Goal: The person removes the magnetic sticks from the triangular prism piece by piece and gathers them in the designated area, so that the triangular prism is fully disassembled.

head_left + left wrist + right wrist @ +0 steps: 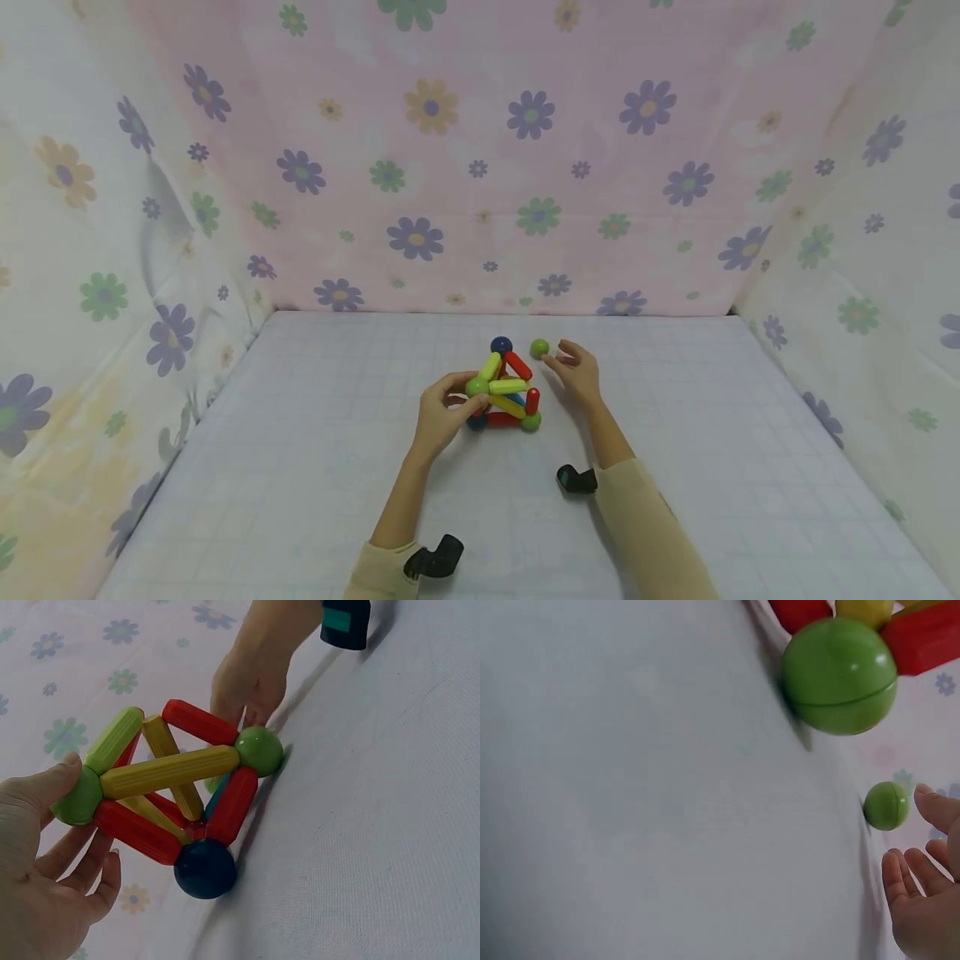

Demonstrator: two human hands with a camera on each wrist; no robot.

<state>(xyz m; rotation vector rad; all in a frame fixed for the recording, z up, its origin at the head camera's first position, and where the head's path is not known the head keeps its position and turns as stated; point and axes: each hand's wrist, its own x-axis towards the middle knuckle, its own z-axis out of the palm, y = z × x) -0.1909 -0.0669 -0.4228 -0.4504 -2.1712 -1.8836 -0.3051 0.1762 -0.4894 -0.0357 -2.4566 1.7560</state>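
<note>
A toy frame of coloured rods and balls, with red, yellow, lime and blue rods, stands on the table in front of me. My left hand pinches its left green ball between thumb and fingers. Dark blue balls sit at other corners, and another green corner ball lies low on the right side. A loose green ball rests on the table behind the frame. Beside this ball is my right hand, thumb and fingers apart and nothing held between them.
A white cloth with a faint grid covers the table. Flower-patterned fabric hangs behind it and along both sides. Black wrist cameras are strapped at both sleeves.
</note>
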